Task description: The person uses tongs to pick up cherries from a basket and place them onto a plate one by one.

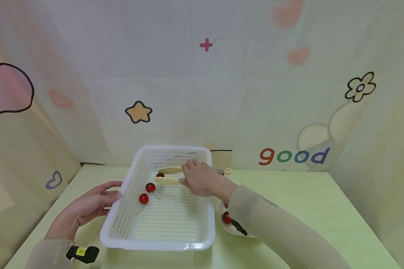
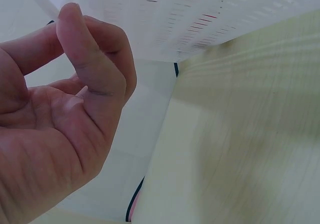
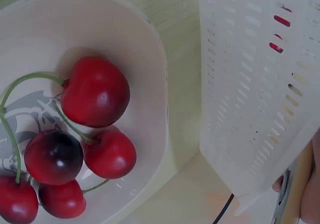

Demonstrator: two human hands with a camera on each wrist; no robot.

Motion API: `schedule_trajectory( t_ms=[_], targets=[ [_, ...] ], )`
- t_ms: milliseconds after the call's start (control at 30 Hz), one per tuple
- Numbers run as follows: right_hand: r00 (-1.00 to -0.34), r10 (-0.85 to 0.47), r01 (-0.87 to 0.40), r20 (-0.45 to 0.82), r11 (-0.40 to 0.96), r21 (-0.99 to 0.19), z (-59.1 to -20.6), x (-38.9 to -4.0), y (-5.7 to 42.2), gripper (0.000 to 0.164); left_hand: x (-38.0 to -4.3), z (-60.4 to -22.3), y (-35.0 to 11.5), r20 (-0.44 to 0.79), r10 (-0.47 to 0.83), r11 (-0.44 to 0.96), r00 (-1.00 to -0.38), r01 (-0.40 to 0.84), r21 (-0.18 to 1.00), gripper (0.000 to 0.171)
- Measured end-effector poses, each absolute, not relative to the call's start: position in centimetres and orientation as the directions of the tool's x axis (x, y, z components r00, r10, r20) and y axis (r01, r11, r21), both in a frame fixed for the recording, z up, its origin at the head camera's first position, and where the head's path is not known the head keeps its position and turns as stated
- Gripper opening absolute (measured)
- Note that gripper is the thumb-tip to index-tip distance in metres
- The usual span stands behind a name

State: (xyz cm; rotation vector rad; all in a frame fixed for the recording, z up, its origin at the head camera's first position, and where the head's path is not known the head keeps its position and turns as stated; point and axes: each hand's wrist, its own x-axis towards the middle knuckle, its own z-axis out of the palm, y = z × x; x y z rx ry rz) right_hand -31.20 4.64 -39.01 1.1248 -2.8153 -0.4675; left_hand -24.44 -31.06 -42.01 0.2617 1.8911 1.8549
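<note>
A white perforated plastic basket [image 1: 168, 244] stands in the middle of the table. My left hand [image 1: 92, 203] is at its left side, fingers bent and holding the rim. In the left wrist view, the curled fingers are seen beside the basket wall [image 2: 165, 14]. My right hand [image 1: 200, 177] grips cream-tipped tongs [image 1: 170, 170] over the basket. Between the tong tips is a red cherry [image 1: 160, 175], partly hidden; whether they squeeze it I cannot tell. Two more cherries, one [image 1: 150, 187] above the other [image 1: 143, 198], lie on the basket floor with their stems.
Right of the basket, partly under my right forearm, sits a white dish [image 3: 155, 44]. Several stemmed cherries [image 3: 95, 91] lie in it. A patterned cloth [image 1: 175, 82] hangs behind the pale green table [image 1: 299, 209].
</note>
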Motion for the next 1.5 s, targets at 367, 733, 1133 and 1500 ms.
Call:
schedule_trajectory(
  t_ms=[367, 733, 1133, 1500],
  targets=[
    [-0.686, -0.726, -0.692, 0.033, 0.667, 0.276, -38.3, -30.5, 6.1, 0.047, -24.4, -42.0, -31.1, -0.194, 0.465, 0.060, -0.864, -0.188, 0.980, 0.057],
    [-0.630, -0.762, -0.727, 0.148, 0.646, 0.233, -37.0, -29.8, 9.0, 0.043, -24.5, -42.0, -31.0, -0.199, 0.464, 0.068, -0.863, -0.189, 0.980, 0.059],
    [-0.649, -0.736, -0.727, 0.192, 0.674, 0.129, -36.2, -28.6, 12.8, 0.048, -24.5, -42.1, -31.1, -0.202, 0.465, 0.059, -0.862, -0.198, 0.978, 0.056],
    [-0.675, -0.683, -0.703, 0.278, 0.710, 0.036, -35.9, -26.9, 16.9, 0.048, -24.5, -42.0, -31.1, -0.202, 0.470, 0.052, -0.859, -0.202, 0.978, 0.048]
  ],
)
